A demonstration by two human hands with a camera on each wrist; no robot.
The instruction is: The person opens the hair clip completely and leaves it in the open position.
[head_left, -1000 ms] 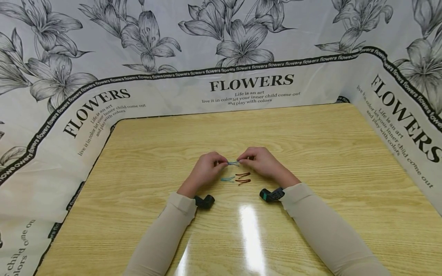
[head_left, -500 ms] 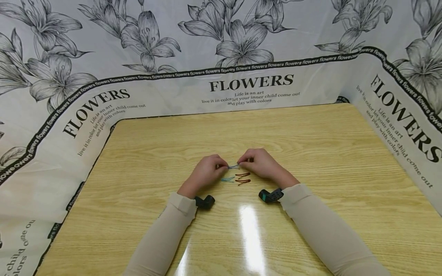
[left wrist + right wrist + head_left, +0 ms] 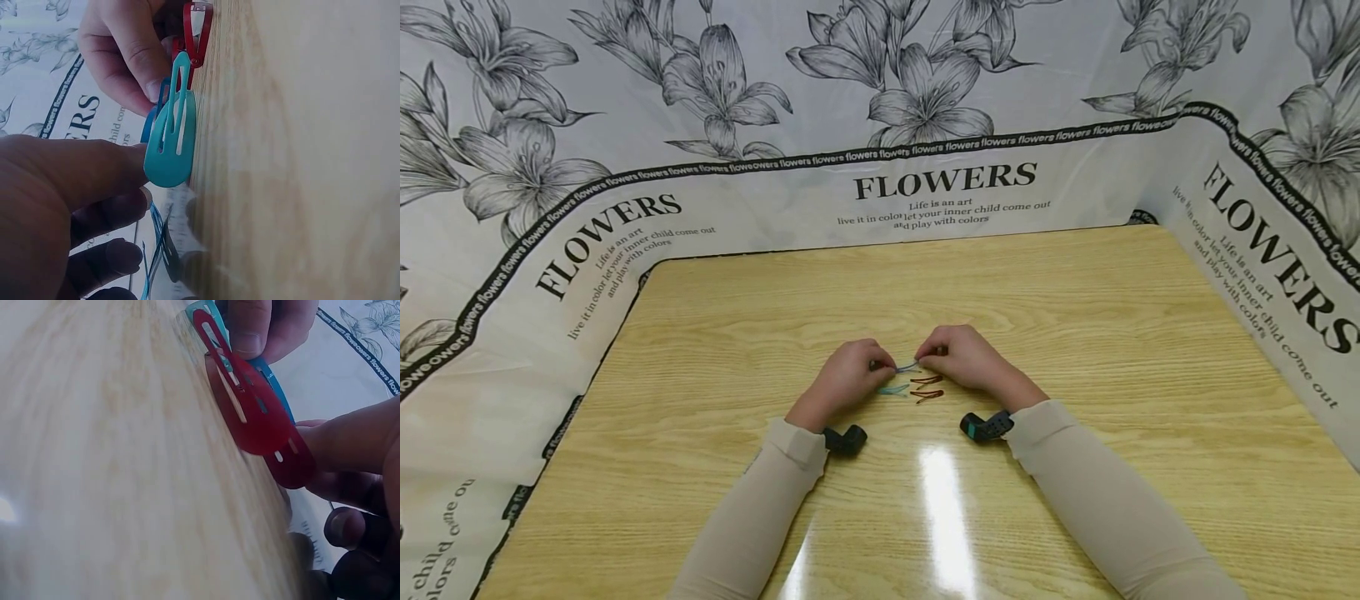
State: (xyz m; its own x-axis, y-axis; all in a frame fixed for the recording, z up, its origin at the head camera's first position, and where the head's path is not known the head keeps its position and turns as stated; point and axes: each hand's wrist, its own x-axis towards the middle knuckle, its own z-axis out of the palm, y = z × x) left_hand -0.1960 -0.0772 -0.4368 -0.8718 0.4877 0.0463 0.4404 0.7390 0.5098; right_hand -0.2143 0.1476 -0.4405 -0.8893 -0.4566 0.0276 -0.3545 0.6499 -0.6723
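Observation:
My left hand (image 3: 852, 367) and right hand (image 3: 961, 357) pinch opposite ends of a blue snap hair clip (image 3: 273, 382), low above the table, between thumb and fingertips. Just nearer to me, a teal snap hair clip (image 3: 167, 169) lies on the table by the left hand; in the left wrist view it covers part of the blue one. Two red snap hair clips, a farther one (image 3: 927, 381) and a nearer one (image 3: 927, 395), lie right of the teal clip, below the right hand. The clips look splayed. Thin blue strips (image 3: 156, 228) show below the left fingertips in the left wrist view.
A wood-grain table (image 3: 760, 300) lies under everything, with a bright light reflection in front. White floral cloth (image 3: 940, 192) stands along its back and sides. Dark wrist cameras, left (image 3: 846, 440) and right (image 3: 987, 426), sit under the cuffs.
Both hands have come slightly nearer to me and lower with the blue hair clip, closer to the teal and red ones. The clips on the table have stayed put.

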